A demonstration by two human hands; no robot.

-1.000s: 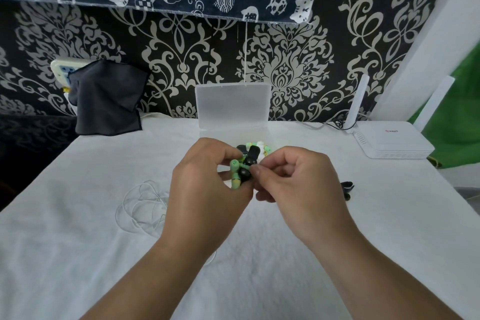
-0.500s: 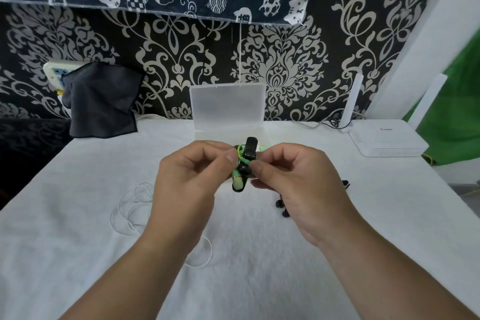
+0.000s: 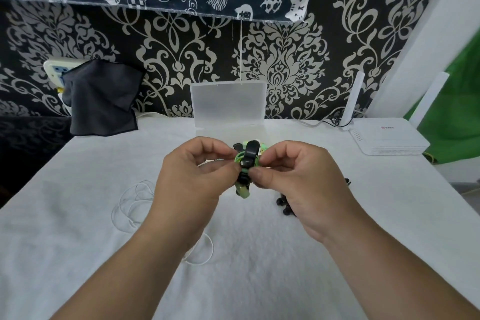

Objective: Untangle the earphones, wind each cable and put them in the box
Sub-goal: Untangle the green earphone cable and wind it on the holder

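Left hand [image 3: 192, 179] and right hand [image 3: 298, 184] both pinch the wound green earphone cable [image 3: 239, 161] at frame centre; its black fastening strap [image 3: 251, 152] now loops over the coil, bunched a second ago. I judge this one ready for the translucent plastic box [image 3: 228, 104] above.

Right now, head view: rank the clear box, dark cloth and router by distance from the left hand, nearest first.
1. Clear box: centre, just behind the left hand.
2. Dark cloth: back left, against the wall.
3. Router: back right, on the far side of the table.
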